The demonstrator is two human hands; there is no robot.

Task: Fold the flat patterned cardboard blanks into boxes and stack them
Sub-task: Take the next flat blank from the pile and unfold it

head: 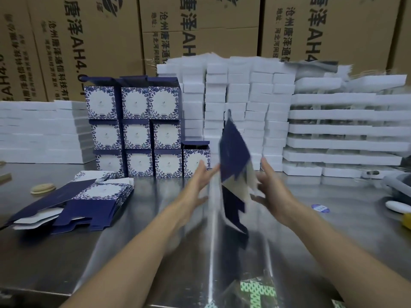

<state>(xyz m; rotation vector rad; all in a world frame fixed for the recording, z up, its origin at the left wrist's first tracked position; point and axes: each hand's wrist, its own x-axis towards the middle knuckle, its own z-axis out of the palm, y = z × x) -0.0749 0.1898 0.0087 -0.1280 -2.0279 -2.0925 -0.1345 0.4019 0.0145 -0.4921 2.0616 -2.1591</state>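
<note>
The brown cartons are printed sideways, reading top to bottom. The left carton (73, 47) carries large "唐泽AH4.0-" and a smaller line, "沧州唐泽通信科技有". The middle carton (189, 25) shows "唐泽AH4", "沧州唐泽通信" and "地址:河北河间", cut off by white stacks (235, 85). The right carton (315, 25) shows "唐泽AH4" and "沧州唐泽通信". The far-left carton (9, 70) shows "AH4". Print on the boxes (135, 103) and the blue sticker (320, 208) is too small to read.
</note>
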